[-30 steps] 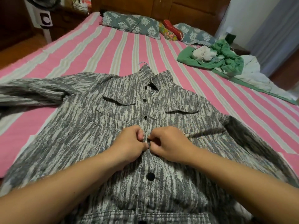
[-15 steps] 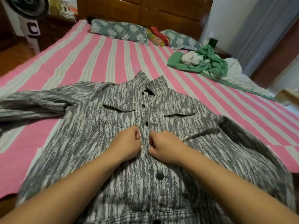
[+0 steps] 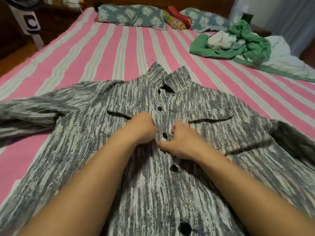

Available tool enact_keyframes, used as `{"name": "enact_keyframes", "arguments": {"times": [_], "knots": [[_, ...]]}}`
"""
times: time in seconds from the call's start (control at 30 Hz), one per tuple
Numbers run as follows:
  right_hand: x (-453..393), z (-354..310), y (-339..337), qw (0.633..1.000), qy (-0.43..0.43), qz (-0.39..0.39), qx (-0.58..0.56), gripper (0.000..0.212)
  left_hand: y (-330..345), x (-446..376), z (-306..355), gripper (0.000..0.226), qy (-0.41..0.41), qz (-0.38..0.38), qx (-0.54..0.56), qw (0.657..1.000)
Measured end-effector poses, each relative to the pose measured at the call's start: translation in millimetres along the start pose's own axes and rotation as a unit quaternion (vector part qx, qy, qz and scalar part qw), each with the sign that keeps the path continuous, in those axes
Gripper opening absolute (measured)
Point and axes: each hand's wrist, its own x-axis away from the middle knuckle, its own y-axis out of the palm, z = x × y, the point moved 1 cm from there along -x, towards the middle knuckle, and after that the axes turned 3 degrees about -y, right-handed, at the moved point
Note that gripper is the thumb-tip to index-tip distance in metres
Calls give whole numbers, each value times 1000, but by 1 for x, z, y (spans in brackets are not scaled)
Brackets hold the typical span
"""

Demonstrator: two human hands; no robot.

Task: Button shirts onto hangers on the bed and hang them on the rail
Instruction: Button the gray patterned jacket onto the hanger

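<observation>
A grey-and-white mottled shirt (image 3: 213,126) lies front-up on the pink striped bed (image 3: 105,53), sleeves spread to both sides. A thin hanger hook (image 3: 152,60) pokes out above its collar. Black buttons run down the placket; one button (image 3: 164,134) sits between my two hands. My left hand (image 3: 140,128) has curled fingers pinching the left edge of the placket. My right hand (image 3: 179,142) pinches the right edge beside that button. Both forearms reach in from the bottom of the view.
A heap of green and white clothes (image 3: 238,43) lies at the bed's far right. Patterned pillows (image 3: 131,16) line the headboard end. A standing fan (image 3: 29,23) is on the wooden floor to the left of the bed.
Both hands have shifted up the placket to the button at chest-pocket height. The button they worked before now lies closed below them.
</observation>
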Motion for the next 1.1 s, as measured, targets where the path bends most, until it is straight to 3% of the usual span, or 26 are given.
{"name": "enact_keyframes", "arguments": {"times": [0.13, 0.27, 0.4, 0.47, 0.63, 0.73, 0.9, 1.0, 1.1], "knots": [[-8, 32, -13, 989, 36, -9, -140, 18, 15, -15, 0, 23, 23, -12, -21, 999], [-10, 52, -34, 967, -7, -55, -250, 19, 14, -8, 0, 12, 69, -48, 20, 996], [-9, 52, -41, 946, -14, -91, -311, 27, 25, -9, 3, 22, 38, -17, -9, 999], [-8, 53, -39, 944, -15, -87, -317, 28, 30, -7, 5, 11, 27, 9, -22, 999], [-8, 45, -33, 955, -9, -49, -294, 28, 29, 0, 7, 22, 31, 44, 14, 998], [-6, 36, -27, 963, 14, -35, -266, 23, 23, 1, 7, 17, 1, 30, 123, 992], [-12, 5, -38, 988, -26, 16, -152, 22, 18, 6, 4, 17, -62, -32, 386, 920], [-23, 0, -36, 980, -25, 13, -195, 23, 18, 8, 1, 18, -62, -16, 420, 905], [-16, 14, -31, 966, -25, -43, -254, 21, 21, 9, 0, 17, -66, -7, 394, 917]]}}
